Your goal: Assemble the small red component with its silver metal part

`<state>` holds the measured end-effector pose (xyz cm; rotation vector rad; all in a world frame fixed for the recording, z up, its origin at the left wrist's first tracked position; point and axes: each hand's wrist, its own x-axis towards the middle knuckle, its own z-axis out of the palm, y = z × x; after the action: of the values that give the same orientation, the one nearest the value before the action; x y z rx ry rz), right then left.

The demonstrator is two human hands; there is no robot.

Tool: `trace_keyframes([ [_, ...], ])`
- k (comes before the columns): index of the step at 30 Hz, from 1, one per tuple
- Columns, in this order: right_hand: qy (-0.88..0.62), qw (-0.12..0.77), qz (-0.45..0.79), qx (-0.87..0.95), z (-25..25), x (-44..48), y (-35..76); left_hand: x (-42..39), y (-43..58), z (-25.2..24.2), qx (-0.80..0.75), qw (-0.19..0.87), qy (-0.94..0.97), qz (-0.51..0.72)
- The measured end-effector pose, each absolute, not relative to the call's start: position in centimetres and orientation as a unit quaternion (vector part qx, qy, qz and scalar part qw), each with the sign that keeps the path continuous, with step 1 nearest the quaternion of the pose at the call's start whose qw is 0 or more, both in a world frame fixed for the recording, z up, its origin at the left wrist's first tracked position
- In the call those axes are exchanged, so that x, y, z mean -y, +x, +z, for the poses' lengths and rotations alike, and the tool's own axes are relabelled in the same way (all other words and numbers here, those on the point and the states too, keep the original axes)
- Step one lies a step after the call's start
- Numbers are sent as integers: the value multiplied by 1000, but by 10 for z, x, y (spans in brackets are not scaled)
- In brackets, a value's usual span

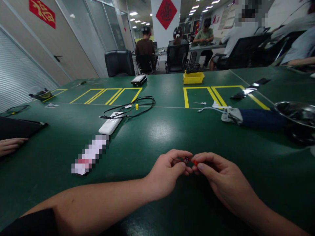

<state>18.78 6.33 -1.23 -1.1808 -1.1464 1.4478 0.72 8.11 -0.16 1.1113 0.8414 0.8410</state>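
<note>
My left hand (167, 172) and my right hand (222, 178) rest on the green table (157, 134) near its front edge, fingertips meeting. Both pinch a tiny red and dark object (192, 161) between thumbs and forefingers. The object is mostly hidden by my fingers and too small to name. My left forearm lies across the table, a dark sleeve at its end.
A white power bank (111, 123) with a black cable (134, 105) lies ahead left. A yellow bin (193, 77), a steel bowl (296, 113) and a rolled blue cloth (256, 118) lie to the right. Another person's hand (11, 145) rests at the left edge. Seated people work at the back.
</note>
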Motion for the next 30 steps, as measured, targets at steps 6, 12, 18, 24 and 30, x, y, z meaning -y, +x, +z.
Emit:
trace_keyframes([
  [6,-484,453,575,480,-10,-63,188,-81,8,-3,-377,687,490,382],
  [12,-477,459,586,466,-9,-63,187,-81,10,-2,-372,697,476,387],
  [18,-471,473,590,454,-13,-63,187,-81,9,-1,-390,674,494,387],
  [24,-471,471,584,464,-13,-63,188,-81,8,-3,-392,673,501,378],
  [30,-471,474,573,475,-13,-63,187,-81,9,0,-391,671,499,385],
])
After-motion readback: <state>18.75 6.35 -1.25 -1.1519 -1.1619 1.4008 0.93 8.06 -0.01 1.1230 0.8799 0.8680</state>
